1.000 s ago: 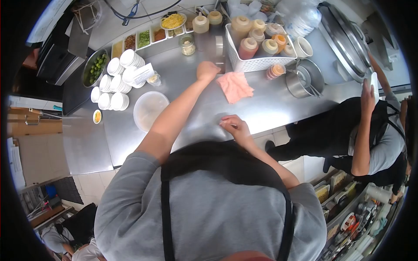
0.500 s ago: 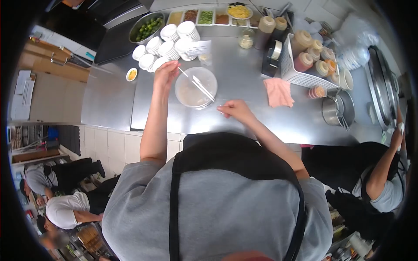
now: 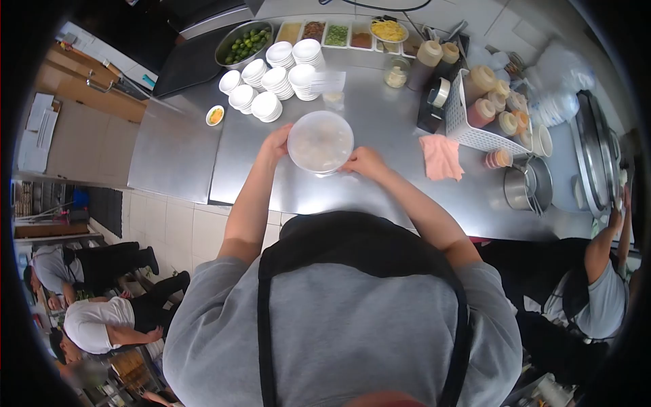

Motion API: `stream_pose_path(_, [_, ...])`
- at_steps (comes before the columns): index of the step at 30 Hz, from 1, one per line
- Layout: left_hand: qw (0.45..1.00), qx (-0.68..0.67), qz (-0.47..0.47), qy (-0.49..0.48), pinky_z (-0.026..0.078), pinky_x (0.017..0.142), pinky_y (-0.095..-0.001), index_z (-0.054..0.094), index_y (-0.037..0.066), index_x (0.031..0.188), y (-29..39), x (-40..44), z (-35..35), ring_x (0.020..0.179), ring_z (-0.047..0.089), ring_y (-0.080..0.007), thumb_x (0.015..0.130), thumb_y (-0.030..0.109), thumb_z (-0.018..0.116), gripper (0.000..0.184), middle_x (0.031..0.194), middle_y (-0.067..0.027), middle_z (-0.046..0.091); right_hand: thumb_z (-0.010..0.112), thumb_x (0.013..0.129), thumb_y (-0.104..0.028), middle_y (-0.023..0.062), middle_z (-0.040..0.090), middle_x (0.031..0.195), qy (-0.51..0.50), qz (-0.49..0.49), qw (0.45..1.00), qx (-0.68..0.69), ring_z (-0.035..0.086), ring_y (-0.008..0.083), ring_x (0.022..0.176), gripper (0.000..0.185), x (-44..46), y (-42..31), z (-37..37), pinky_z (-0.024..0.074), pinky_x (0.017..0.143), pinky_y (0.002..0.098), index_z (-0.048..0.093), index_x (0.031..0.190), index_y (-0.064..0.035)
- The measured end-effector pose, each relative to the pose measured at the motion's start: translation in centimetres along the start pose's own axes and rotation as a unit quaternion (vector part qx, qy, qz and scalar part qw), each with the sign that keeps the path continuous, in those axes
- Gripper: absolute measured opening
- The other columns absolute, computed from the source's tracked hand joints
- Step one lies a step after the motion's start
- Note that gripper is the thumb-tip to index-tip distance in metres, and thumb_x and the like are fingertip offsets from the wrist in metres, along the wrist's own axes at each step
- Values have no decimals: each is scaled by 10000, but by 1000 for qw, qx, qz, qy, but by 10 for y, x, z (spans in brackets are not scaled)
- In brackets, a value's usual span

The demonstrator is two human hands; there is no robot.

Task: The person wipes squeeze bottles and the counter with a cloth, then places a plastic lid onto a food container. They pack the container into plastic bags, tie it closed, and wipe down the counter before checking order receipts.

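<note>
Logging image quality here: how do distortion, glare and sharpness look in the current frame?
Head view: strong wide-angle bending, with black corners; head view: pale glare on the steel counter; head view: left hand, right hand and round container fairly clear; head view: a smeared patch at lower left.

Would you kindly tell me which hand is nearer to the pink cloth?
Right. The right hand is left of the pink cloth, at the right side of the round plastic tub; the left hand is farther left, at the tub's left side.
</note>
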State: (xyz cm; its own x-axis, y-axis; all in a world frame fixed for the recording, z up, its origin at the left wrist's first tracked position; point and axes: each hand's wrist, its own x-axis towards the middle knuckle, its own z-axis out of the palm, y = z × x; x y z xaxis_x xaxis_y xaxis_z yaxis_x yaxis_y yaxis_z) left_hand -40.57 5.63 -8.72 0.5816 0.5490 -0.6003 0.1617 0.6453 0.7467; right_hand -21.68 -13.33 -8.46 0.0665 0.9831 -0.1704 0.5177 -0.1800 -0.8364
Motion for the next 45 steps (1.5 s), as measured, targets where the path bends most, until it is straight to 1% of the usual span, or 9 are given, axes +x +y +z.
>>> stream_pose_path(11, [994, 54, 66, 73, 529, 546, -323, 561, -5, 1001, -16, 14, -2, 689, 628, -198, 804, 100, 559, 224, 877, -127, 626, 671, 668, -327, 71, 614, 709, 82, -93, 971, -202, 570, 275, 683, 222, -9, 21, 4, 441, 636, 357, 668, 683, -105])
stream_pose_path(15, [991, 64, 71, 92, 471, 452, -262, 569, 33, 947, 0, 0, -23, 570, 572, -126, 804, 126, 570, 171, 754, -51, 601, 642, 686, -199, 97, 607, 783, 335, -178, 895, -234, 565, 288, 714, 160, -45, 59, -62, 443, 685, 374, 632, 748, -53])
stream_pose_path(22, [988, 52, 88, 117, 372, 393, -197, 558, 103, 916, 10, -37, -45, 480, 448, -51, 811, 203, 599, 151, 610, 45, 482, 685, 580, -221, 105, 637, 860, 269, 187, 903, -279, 616, 304, 758, 298, -103, 65, -118, 494, 641, 354, 642, 826, -60])
stream_pose_path(25, [983, 4, 133, 130, 372, 404, -193, 555, 104, 915, 23, -38, -51, 489, 454, -44, 812, 214, 601, 158, 622, 52, 492, 683, 568, -204, 51, 639, 914, 203, -75, 976, -38, 623, 241, 739, 348, -81, 22, -71, 496, 649, 307, 645, 900, -107])
stream_pose_path(28, [980, -3, 153, 130, 372, 425, -192, 552, 89, 918, 34, -36, -48, 501, 456, -51, 825, 238, 590, 178, 628, 49, 495, 635, 659, -127, 35, 535, 1163, 27, -106, 945, -307, 499, 204, 1068, 384, -76, -29, -3, 414, 842, 423, 584, 1040, -130])
stream_pose_path(31, [978, -25, 159, 136, 368, 450, -200, 549, 69, 925, 40, -31, -47, 523, 454, -60, 837, 272, 577, 224, 631, 42, 496, 627, 682, -157, 22, 476, 1196, 267, -261, 880, -294, 433, 228, 1104, 372, -78, 16, 45, 327, 915, 466, 559, 1047, -152])
stream_pose_path(34, [978, -36, 160, 126, 365, 475, -207, 544, 52, 940, 43, -24, -48, 539, 451, -71, 845, 302, 566, 269, 633, 35, 495, 593, 699, -194, 29, 508, 1043, 209, -205, 860, -419, 452, 224, 1014, 314, -94, 13, -19, 325, 907, 419, 553, 1010, -173])
stream_pose_path(36, [979, -36, 154, 130, 366, 477, -209, 542, 48, 941, 45, -21, -42, 537, 450, -74, 845, 304, 565, 274, 635, 32, 495, 590, 643, -238, 32, 510, 971, 358, -189, 818, -409, 468, 239, 906, 425, -108, 73, -52, 342, 812, 411, 543, 1054, -146])
stream_pose_path(45, [984, -27, 136, 112, 361, 473, -210, 544, 59, 924, 36, -6, -48, 539, 456, -76, 841, 302, 569, 258, 640, 35, 500, 541, 731, -181, 123, 485, 1172, 501, 329, 704, -381, 371, 283, 1154, 441, -336, 218, -147, 237, 996, 414, 490, 1151, -60])
